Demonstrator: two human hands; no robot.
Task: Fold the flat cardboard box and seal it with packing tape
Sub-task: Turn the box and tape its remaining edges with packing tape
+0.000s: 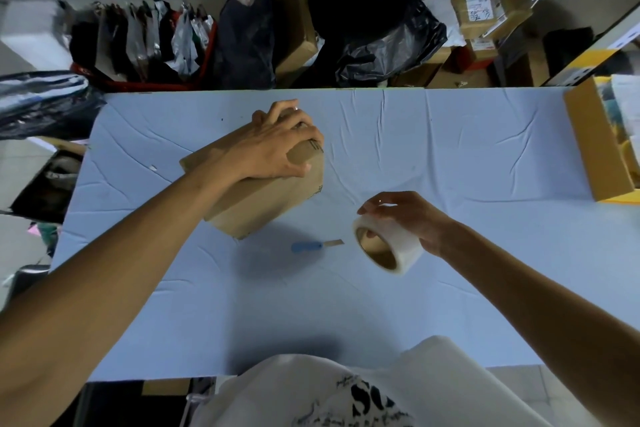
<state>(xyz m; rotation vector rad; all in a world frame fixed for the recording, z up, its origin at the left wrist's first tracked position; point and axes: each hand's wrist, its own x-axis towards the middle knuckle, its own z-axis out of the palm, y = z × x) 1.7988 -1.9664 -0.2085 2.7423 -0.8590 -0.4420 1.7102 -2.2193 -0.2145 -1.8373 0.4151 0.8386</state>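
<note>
Cardboard, brown and already folded up into a box shape (273, 198), rests on the pale blue cloth-covered table (450, 163), left of the middle and turned at an angle to the table's edges. The left hand (277, 146) lies on top of the brown cardboard box, palm down, fingers curled over its far upper edge and thumb pressed against the near face, gripping it. The right hand (405, 215) holds a roll of clear packing tape with a brown cardboard core (388, 246) just above the table, to the right of the box and apart from it; the fingers close over the roll's upper rim and the open core faces the camera. A small blue-handled cutter with a short blade (313, 246) lies flat on the table between the box and the tape roll, touching neither. An open yellow-brown carton (595, 149) sits at the table's right edge.
</note>
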